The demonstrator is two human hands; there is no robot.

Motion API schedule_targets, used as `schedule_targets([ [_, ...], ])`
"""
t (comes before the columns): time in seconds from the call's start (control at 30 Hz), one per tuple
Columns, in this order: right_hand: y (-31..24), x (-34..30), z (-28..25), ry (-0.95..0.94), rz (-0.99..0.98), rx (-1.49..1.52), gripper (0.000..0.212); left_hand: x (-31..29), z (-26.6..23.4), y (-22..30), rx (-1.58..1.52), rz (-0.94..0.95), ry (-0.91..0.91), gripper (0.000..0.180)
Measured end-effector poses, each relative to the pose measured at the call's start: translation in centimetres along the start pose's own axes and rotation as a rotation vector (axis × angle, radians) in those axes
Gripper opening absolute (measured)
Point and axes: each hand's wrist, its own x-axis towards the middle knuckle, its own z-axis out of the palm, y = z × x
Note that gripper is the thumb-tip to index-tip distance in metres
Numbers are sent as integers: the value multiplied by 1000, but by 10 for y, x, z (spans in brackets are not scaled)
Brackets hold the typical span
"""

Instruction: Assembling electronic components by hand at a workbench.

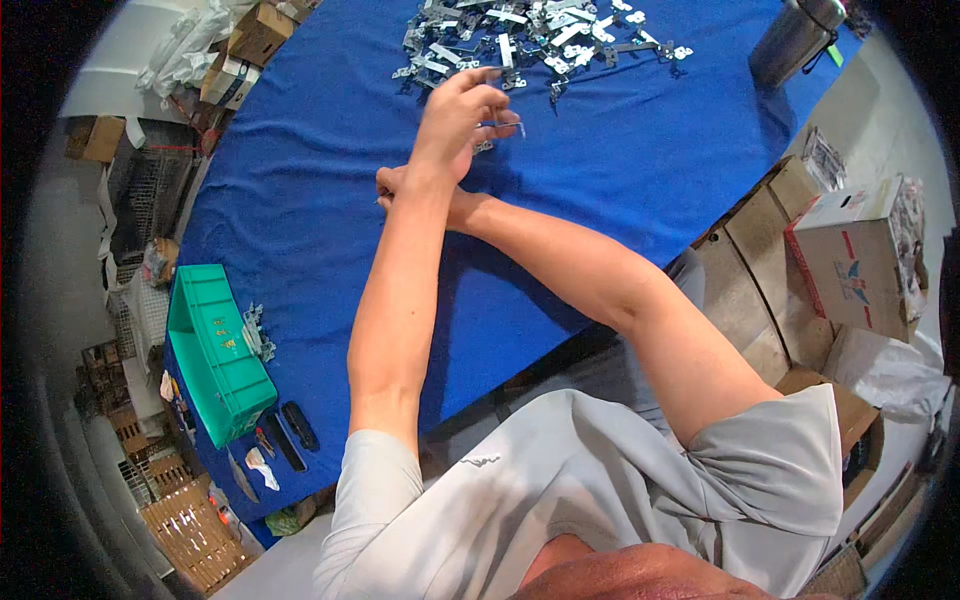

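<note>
My left hand (pixel 466 118) reaches out over the blue cloth, just short of a heap of small silvery metal hinge-like brackets (pixel 505 50). Its fingers are bent around a small metal bracket (pixel 519 129), of which only an end shows. My right arm crosses beneath the left forearm. Past the left wrist, my right hand (pixel 389 183) shows in part, its fingers curled; what they hold, if anything, is hidden.
At the left edge of the blue cloth (pixel 560 240) stands a green plastic bin (pixel 222 345), with a few metal brackets (pixel 258 333) beside it. Dark slim tools (pixel 285 442) lie near it. A steel flask (pixel 797 42) stands far right; a cardboard box (pixel 850 260) is at the right.
</note>
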Motion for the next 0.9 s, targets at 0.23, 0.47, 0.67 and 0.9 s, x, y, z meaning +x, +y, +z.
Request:
schedule_targets([
  [0.23, -24, 11, -19, 351, -208, -169, 25, -85, -57, 14, -545, 236, -40, 48],
  [0.47, -34, 8, -26, -54, 239, -137, 21, -145, -126, -45, -306, 312, 487, 21],
  [0.67, -26, 8, -22, -42, 203, -142, 19, -137, -114, -82, -235, 311, 609, 19],
  [0.9, -31, 8, -25, -28, 189, -111, 19, -129, -111, -92, -101, 415, 679, 17],
])
